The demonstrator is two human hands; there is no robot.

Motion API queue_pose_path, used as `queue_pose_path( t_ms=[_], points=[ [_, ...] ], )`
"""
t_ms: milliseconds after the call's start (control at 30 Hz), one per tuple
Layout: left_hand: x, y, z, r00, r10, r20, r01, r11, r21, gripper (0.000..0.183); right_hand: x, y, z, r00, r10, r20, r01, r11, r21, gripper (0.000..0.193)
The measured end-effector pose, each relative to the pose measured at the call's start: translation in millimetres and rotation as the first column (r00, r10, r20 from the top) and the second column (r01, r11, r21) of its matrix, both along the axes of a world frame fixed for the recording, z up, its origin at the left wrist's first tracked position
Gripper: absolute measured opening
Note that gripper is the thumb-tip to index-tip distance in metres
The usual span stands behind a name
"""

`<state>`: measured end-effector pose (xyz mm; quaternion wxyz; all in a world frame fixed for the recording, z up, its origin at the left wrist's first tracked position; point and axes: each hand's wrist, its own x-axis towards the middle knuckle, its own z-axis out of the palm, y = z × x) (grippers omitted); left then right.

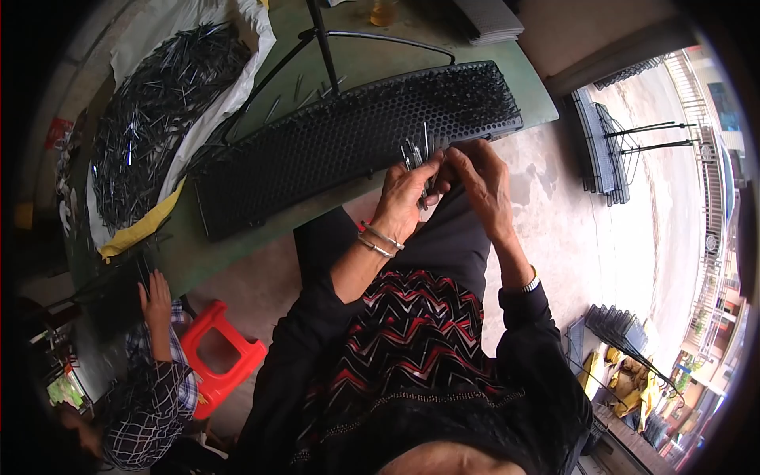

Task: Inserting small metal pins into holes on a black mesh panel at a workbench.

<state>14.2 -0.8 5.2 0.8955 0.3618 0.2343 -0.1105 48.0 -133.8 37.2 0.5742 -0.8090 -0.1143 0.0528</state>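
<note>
Several thin metal rods (412,154) stick up from my left hand (400,198), whose fingers are wrapped around them. Close against it on the right is my right hand (484,186), thumb and fingers pinched together; what lies between those fingertips is hidden. Both hands are just off the near edge of a long black perforated tray (277,170). Small dark pieces crowd the holes at its far right end and along its far side, while the nearer holes show bare. The tray lies on a green table (529,79).
A white sack (265,36) heaped with dark rods (158,111) sits at the left. A black metal frame (321,47) rises behind the tray. At lower left are a red stool (257,352) and another person's hand (158,305). Black racks (598,150) stand on the right.
</note>
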Motion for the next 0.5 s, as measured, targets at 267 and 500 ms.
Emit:
queue_pose_path(
  t_ms=[267, 500],
  points=[
    [-6.9, -9.9, 9.9, 1.0, 0.025, -0.018, -0.02, 0.977, 0.214, 0.019, 10.4, -5.1, -6.5, 0.92, 0.142, -0.366, -0.04, 0.962, 0.271, 0.017],
    [-7.1, -13.1, 0.4, 0.999, 0.041, 0.019, -0.044, 0.965, 0.259, 0.022, 5.4, 4.5, -6.7, 0.926, 0.099, -0.365, -0.013, 0.973, 0.231, 0.018]
  ],
)
